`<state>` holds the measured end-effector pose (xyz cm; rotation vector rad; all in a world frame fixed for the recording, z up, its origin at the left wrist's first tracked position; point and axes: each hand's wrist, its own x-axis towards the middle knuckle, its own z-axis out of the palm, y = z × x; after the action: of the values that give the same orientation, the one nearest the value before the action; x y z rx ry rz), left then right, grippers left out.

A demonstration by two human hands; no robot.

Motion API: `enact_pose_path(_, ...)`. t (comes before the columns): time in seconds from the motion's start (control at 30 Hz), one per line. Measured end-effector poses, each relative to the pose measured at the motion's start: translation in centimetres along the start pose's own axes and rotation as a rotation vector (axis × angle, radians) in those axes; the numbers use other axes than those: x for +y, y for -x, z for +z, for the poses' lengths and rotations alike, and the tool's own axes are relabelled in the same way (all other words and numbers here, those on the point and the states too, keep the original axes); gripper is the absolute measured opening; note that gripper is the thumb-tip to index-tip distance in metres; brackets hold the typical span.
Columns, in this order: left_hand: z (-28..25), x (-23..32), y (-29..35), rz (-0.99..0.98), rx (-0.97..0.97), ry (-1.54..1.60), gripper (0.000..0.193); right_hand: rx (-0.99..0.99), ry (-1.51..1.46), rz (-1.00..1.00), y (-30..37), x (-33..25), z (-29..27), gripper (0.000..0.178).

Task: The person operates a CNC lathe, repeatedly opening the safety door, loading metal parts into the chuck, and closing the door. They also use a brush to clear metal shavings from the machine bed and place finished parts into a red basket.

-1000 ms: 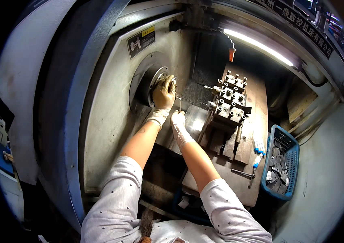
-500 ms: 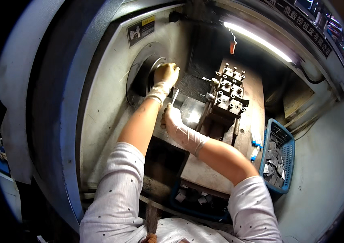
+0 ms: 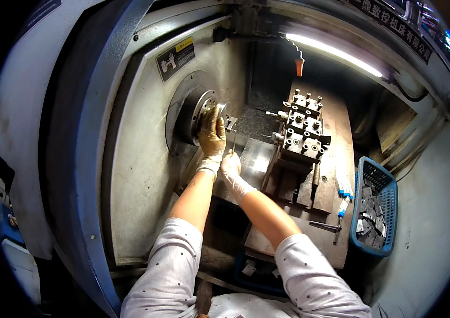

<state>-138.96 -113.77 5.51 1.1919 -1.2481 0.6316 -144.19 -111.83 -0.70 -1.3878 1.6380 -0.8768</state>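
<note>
My left hand (image 3: 212, 140), in a pale, stained glove, reaches up to the round metal chuck (image 3: 189, 116) on the machine's left wall. Its fingers curl against the chuck's front part, and their tips are partly hidden. At the front of the chuck sits a small angular metal piece (image 3: 231, 123). Just below it my right hand (image 3: 230, 165), gloved too, is closed round the lower end of a thin hex key (image 3: 234, 143). The key's shaft rises toward the small piece; whether it is seated in a screw I cannot make out.
Right of my hands stands a tool block (image 3: 301, 127) with many bolts, on a slide. Blue-and-white tubes (image 3: 344, 191) and a dark T-shaped tool (image 3: 324, 225) lie beside it. A blue basket (image 3: 391, 212) holds grey metal parts. A lamp (image 3: 336, 54) glows above.
My left hand has come down off the top of the chuck, uncovering its front. My right hand is lower, and the hex key now points upward. The view has shifted slightly.
</note>
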Motion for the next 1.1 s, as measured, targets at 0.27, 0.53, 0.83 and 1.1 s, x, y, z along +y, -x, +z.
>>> enact_pose_path(0.27, 1.0, -0.9, -3.0, -0.058, -0.302, -0.048, 0.017, -0.563, -0.461, 0.325, 4.9, -5.1, -5.4, 0.028)
enact_pose_path(0.53, 2.1, 0.3, -5.9, -0.313, -0.618, -0.238, 0.029, -0.743, -0.874, 0.425, 3.9, -6.4, -5.9, 0.026)
enact_pose_path(0.83, 1.3, -0.4, -3.6, -0.041, -0.208, -0.120, 0.018, -0.066, -1.520, 0.302, 4.0, -8.3, -5.0, 0.030)
enact_pose_path(1.1, 0.6, -0.7, -2.3, 0.109, -0.138, -0.174, 0.020, 0.017, 0.443, -0.893, 11.4, 3.9, -20.9, 0.006)
